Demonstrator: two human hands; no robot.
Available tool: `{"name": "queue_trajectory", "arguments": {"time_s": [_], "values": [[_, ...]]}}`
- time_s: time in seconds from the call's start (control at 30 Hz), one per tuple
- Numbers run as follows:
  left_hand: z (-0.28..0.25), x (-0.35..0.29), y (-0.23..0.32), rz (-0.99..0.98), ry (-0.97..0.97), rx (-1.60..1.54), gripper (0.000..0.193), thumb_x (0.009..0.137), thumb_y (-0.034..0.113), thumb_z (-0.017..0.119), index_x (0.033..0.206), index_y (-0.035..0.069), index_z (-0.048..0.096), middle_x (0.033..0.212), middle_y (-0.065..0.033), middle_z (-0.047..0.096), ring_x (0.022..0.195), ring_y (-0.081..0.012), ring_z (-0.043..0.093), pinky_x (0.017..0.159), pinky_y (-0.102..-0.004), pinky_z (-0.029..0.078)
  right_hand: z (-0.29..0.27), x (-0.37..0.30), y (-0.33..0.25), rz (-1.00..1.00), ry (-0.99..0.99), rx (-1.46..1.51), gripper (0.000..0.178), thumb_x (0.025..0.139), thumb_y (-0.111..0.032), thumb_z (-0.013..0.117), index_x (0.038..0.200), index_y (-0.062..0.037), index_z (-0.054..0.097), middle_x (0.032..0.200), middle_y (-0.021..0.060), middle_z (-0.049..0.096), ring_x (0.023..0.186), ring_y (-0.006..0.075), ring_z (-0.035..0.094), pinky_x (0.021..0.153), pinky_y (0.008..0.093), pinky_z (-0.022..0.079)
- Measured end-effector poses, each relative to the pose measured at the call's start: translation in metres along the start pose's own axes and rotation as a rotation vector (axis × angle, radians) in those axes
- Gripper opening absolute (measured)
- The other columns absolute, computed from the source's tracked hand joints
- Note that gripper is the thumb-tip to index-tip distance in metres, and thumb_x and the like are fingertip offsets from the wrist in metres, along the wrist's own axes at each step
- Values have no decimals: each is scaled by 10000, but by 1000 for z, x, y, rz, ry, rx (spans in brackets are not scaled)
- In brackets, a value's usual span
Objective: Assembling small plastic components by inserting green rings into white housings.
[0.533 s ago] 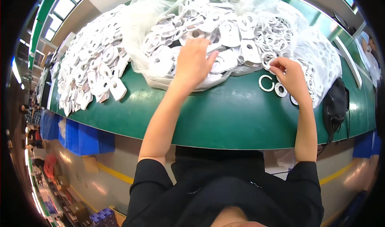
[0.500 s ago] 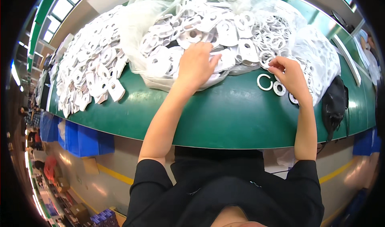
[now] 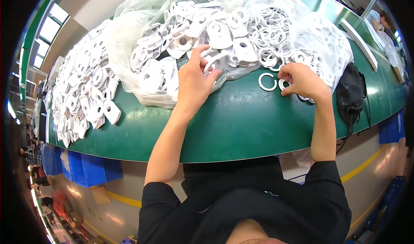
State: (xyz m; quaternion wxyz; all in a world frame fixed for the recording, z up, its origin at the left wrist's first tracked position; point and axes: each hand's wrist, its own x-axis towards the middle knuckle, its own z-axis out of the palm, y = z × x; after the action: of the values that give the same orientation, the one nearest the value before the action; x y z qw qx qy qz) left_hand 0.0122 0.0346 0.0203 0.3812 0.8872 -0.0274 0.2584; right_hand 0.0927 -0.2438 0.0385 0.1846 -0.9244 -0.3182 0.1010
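Observation:
My left hand [image 3: 195, 84] is above the front of the open plastic bag, with a white plastic part [image 3: 221, 61] between its thumb and fingers. That part is blurred, and my fingers cover some of it. My right hand [image 3: 304, 81] rests low over the table, thumb and fingers closed around a small white ring [image 3: 283, 85]. Just left of those fingers lies an open white C-shaped ring [image 3: 267, 82]. Behind my left hand, flat white parts with round holes [image 3: 219, 33] fill the bag. Loose white rings [image 3: 271, 30] are heaped behind my right hand.
A large heap of white holed parts [image 3: 82, 78] covers the left of the green table [image 3: 241, 127]. Clear plastic bags [image 3: 325, 41] of rings, a black pouch [image 3: 351, 91] and a long white strip [image 3: 359, 43] are at the right. Another person [image 3: 380, 22] sits at the far right.
My left hand has lifted a white part off the bagged pile and drawn it nearer. My right hand has come down to the small ring. The whole view has shifted.

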Motion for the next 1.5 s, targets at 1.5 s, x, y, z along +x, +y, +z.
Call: {"name": "queue_trajectory", "arguments": {"time_s": [1.5], "values": [[22,-28,9,-609,-669,-1050,494,887,34,517,1341,20,322,1100,-121,612,899,-186,665,565,-199,453,42,31,-49,-479,477,436,158,850,41,592,975,-40,646,917,51,556,761,139,560,654,246,454]]}}
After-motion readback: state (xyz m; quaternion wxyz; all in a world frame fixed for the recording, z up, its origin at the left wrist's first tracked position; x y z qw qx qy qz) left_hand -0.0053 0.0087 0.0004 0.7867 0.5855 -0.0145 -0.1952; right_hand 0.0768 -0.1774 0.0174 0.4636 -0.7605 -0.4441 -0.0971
